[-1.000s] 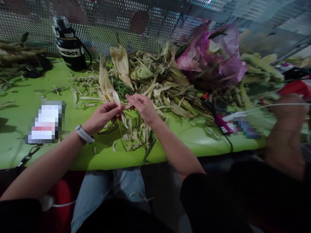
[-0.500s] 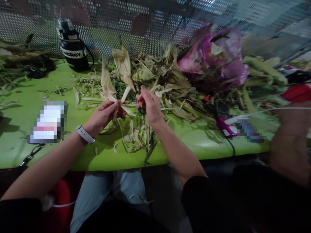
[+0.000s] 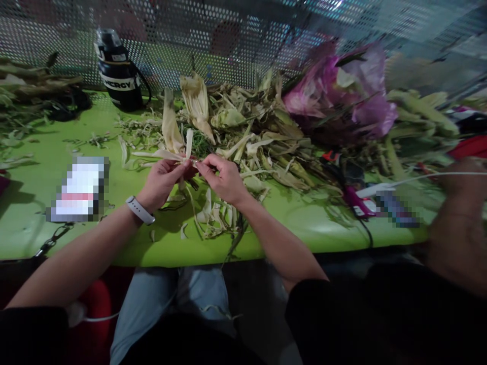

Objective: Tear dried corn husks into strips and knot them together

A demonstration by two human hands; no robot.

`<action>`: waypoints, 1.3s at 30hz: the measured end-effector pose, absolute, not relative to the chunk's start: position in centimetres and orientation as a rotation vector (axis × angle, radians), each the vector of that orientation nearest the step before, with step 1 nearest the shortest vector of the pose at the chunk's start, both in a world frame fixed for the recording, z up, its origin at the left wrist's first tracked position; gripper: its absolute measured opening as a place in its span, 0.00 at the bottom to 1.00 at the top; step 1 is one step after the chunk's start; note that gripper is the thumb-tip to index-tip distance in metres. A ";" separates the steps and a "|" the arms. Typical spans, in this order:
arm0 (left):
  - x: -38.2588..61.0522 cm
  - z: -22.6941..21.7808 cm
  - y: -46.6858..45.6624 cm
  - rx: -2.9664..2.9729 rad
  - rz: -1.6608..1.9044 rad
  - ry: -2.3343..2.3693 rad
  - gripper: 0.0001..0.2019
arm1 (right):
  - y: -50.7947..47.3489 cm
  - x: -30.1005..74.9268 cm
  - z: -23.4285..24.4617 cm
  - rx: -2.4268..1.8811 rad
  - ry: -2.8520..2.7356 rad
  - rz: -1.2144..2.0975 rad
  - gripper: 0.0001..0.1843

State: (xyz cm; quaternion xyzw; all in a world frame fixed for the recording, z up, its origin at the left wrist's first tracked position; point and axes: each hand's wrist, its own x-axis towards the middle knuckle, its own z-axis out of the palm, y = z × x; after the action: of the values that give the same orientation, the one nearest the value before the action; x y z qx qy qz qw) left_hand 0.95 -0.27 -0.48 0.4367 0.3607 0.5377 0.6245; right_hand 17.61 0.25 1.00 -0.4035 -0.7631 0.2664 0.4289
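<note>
While the left hand (image 3: pixel 158 183) and right hand (image 3: pixel 224 178) pinch together, pale husk strips (image 3: pixel 189 144) cross at the fingertips

So yeah, the left grip is clamped on the strips, one sticking straight up and another poking out leftward. Right grip has thumb and forefinger pinched on the same bunch, just beside. It's all held over a lime-green tabletop (image 3: pixel 163 253), loose shreds (image 3: pixel 220 218) lying nearer the edge, big messy husk pile (image 3: pixel 243 119) behind. Black bottle (image 3: pixel 122 86) stands back left, pink plastic bag (image 3: pixel 327 96) back right.
</note>
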 end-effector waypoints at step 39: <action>0.4 1.0 -0.5 0.870 0.984 0.736 0.17 | 0.5 17.6 0.5 -0.907 -1.862 0.928 0.15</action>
State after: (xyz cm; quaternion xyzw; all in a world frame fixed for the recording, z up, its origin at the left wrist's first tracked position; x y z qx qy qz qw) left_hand 0.43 -0.53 0.99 0.3952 0.3340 0.4470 0.7297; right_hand 17.57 0.51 0.47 -0.3624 -0.7435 0.3708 0.4224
